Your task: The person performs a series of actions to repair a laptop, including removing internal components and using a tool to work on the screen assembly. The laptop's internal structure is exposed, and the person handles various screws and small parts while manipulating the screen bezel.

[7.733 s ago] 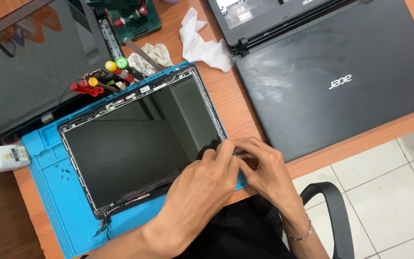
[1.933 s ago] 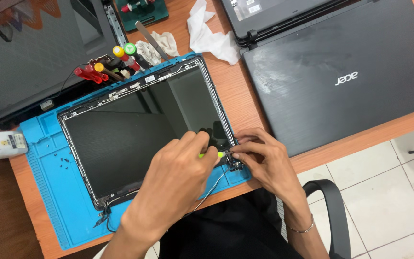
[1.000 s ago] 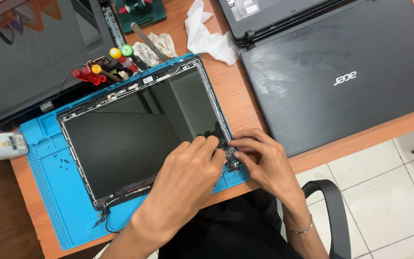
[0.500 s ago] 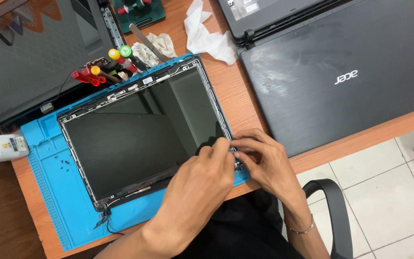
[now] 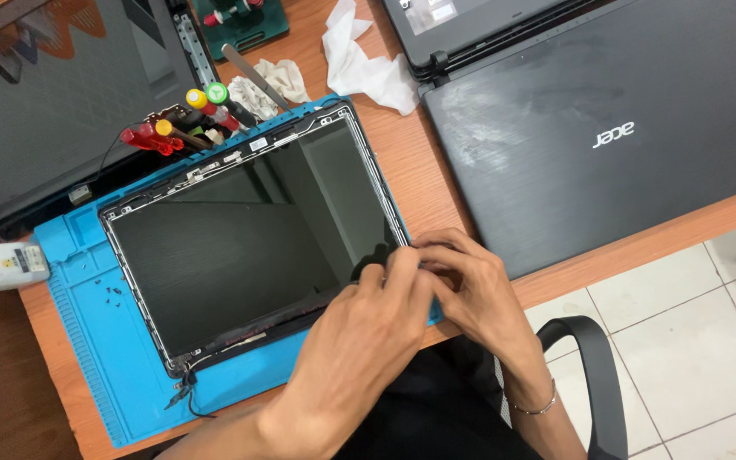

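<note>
Two hands met at the near right corner of the bare black laptop screen panel (image 5: 249, 255), which lay flat on the blue rubber work mat (image 5: 87, 324); the left hand (image 5: 368, 341) curled over it, fingers pressed together; the right hand (image 5: 470, 290) seemed to pinch something small there, hidden by fingers; coloured-handled screwdrivers (image 5: 181, 123) lay far left, within reach; whether either gripped a tool I could not tell.
</note>
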